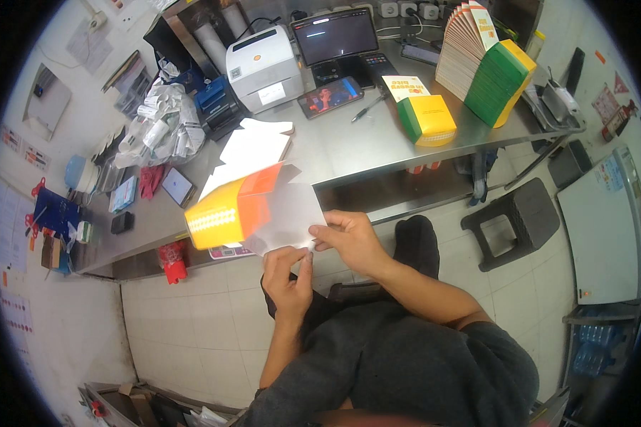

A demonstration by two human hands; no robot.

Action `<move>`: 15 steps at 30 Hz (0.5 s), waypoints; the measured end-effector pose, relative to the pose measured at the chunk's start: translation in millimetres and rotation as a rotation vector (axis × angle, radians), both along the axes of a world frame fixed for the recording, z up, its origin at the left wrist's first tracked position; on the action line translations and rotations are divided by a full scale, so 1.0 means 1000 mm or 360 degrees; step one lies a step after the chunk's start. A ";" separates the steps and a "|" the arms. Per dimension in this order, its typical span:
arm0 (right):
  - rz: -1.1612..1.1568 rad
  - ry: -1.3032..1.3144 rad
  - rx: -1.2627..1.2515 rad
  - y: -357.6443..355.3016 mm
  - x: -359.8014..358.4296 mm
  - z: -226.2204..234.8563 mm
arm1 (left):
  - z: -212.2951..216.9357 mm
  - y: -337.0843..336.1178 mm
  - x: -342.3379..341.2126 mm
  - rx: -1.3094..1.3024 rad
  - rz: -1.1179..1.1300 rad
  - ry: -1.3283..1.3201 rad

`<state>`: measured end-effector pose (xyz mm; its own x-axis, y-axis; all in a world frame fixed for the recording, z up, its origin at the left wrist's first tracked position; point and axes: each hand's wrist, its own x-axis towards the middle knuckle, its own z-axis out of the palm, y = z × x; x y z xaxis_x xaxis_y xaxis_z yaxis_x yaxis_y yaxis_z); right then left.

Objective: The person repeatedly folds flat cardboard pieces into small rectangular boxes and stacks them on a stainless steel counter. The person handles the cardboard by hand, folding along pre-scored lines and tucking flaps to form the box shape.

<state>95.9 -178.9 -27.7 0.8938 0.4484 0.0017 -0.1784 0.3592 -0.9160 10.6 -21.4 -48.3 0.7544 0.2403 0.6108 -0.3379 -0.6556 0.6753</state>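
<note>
A partly folded yellow and orange cardboard food box (224, 213) sticks out over the near edge of the steel table. Its pale inside panel (292, 210) faces my body. My left hand (290, 281) pinches the panel's lower corner between thumb and fingers. Close beside it, my right hand (349, 240) grips the panel's right edge, thumb on top. The fingertips of both hands nearly meet at that corner. Behind the box lie flat white cardboard blanks (256, 146), partly covered by it.
On the steel table (327, 146) stand a label printer (263, 67), a laptop (338, 43), a phone showing video (331, 96), a pen (367, 109), a green and yellow box (427, 122) and a nested stack of boxes (495, 82). A dark stool (516, 224) is at right.
</note>
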 end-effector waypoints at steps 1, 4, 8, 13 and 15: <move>-0.0026 -0.0012 -0.0060 0.000 0.001 0.000 | -0.002 -0.003 0.002 -0.0123 0.0017 -0.0005; -0.0051 -0.0171 -0.0300 0.000 0.000 0.001 | -0.003 -0.010 0.008 -0.1072 0.0106 0.0301; -0.0426 -0.1168 -0.0767 0.002 -0.004 0.001 | -0.004 -0.017 0.015 -0.1443 0.0004 0.0240; -0.0567 -0.1597 -0.1060 0.008 -0.015 0.001 | -0.005 -0.017 0.012 -0.1090 0.0106 0.0294; -0.0564 -0.1591 -0.0995 0.008 -0.016 0.002 | -0.006 -0.018 0.009 -0.1092 0.0081 0.0294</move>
